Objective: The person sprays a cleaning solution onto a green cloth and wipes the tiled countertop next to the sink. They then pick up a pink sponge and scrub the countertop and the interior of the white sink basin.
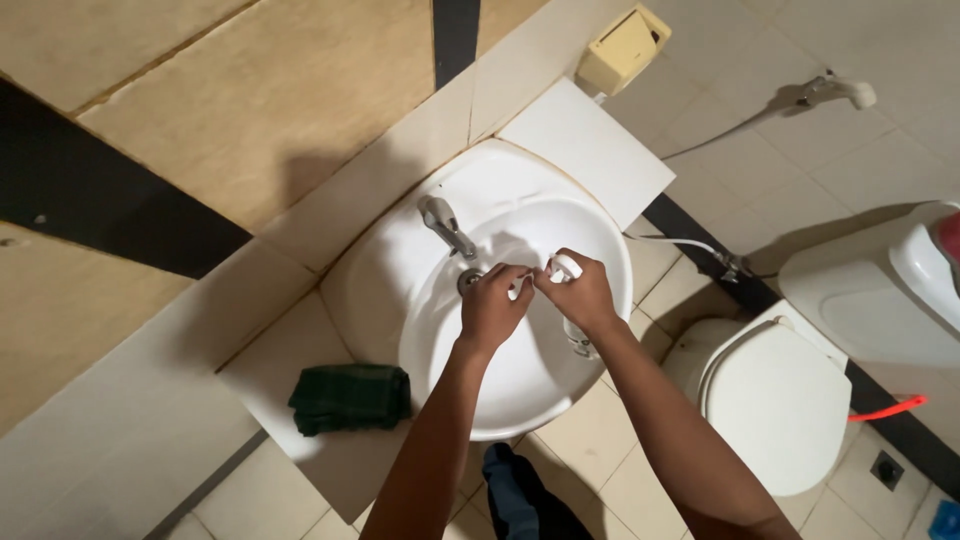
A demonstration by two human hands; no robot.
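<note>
White porcelain framed the scene: over the round sink, the right hand gripped a small white bottle, while the left hand pinched something small and white beside it. Both hovered near the chrome tap. A dark green cloth lay on the ledge, the toilet close by.

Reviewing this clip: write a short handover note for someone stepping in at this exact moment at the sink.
Left hand: over the basin, fingers pinched on the top end of a small white bottle.
Right hand: closed around the same bottle, holding it over the white sink.
Nearby: chrome tap, no water visible; dark green cloth on the ledge to the left; closed toilet to the right.
Done: bottle in hand above the basin.
Left: cannot tell whether its cap is on or off.
</note>
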